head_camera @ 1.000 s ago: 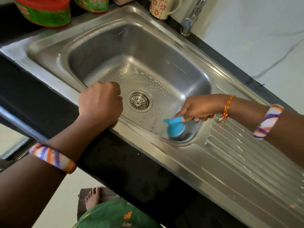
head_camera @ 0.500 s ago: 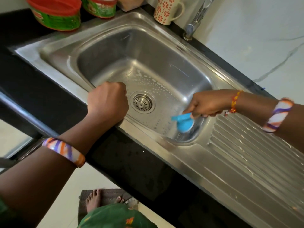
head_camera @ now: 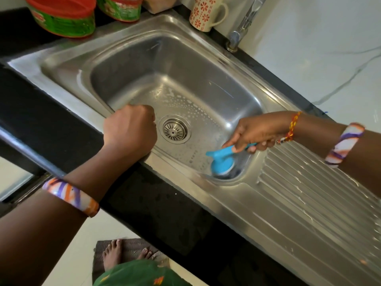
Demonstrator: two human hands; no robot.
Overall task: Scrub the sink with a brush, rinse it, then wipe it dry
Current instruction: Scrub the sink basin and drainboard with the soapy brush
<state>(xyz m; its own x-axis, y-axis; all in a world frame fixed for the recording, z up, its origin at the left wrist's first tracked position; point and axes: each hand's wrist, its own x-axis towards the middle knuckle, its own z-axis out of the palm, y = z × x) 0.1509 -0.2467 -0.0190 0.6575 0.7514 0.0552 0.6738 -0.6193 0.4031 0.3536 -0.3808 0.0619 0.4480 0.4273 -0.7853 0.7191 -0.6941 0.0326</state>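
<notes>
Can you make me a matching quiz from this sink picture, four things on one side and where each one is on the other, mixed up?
Things:
1. brush
2. mug
3. drain
4. left hand

Places:
A. middle of the basin floor
B. back rim of the sink, near the tap
C. fist resting on the front rim
D. near right corner of the basin, held by the right hand

Pairs: 1-D, 2-B, 3-A, 4-C

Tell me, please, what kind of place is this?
Most likely a home kitchen: a steel sink with a ribbed drainboard set in a dark counter, a tap, and a patterned mug.
</notes>
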